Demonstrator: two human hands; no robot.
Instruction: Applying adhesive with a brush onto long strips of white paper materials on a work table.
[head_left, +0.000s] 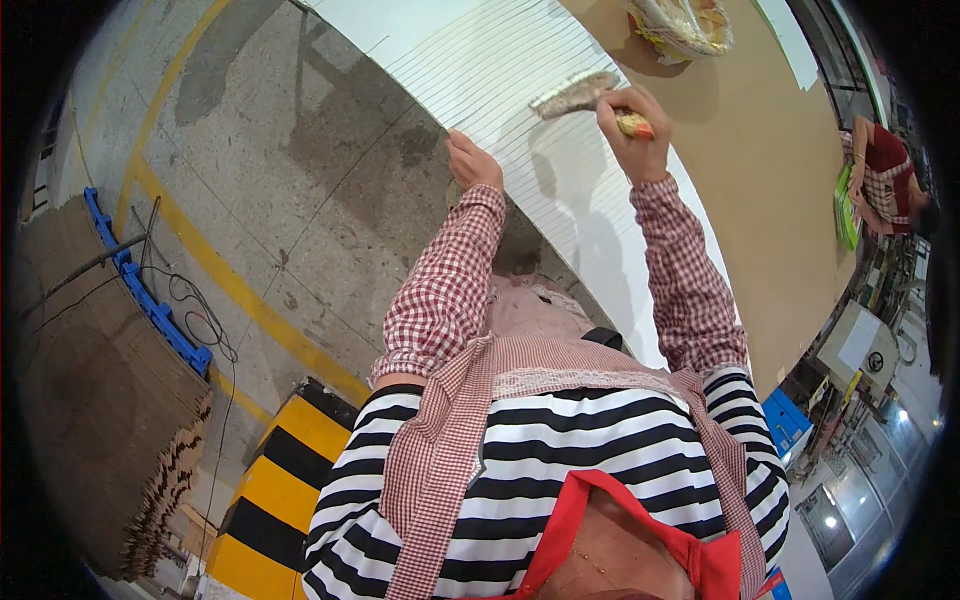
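My right hand (638,130) is closed round the orange and yellow handle of a flat paintbrush (575,95). The pale, wet-looking bristles point left and lie on or just over a long fanned row of overlapping white paper sheets (500,60), whose edges show as many narrow parallel strips. At the left rim of those sheets is my left hand (473,162), fingers extended and lying along the border with nothing visible in them. A shadow of my arm falls across the white sheets.
Beyond the sheets lies a brown tabletop (770,180) with a plastic-lined bowl (685,25). At the far right a person (885,175) handles green items. Floor left holds black cables (200,310), a stack of brown board (100,400) and a yellow-black striped barrier (280,460).
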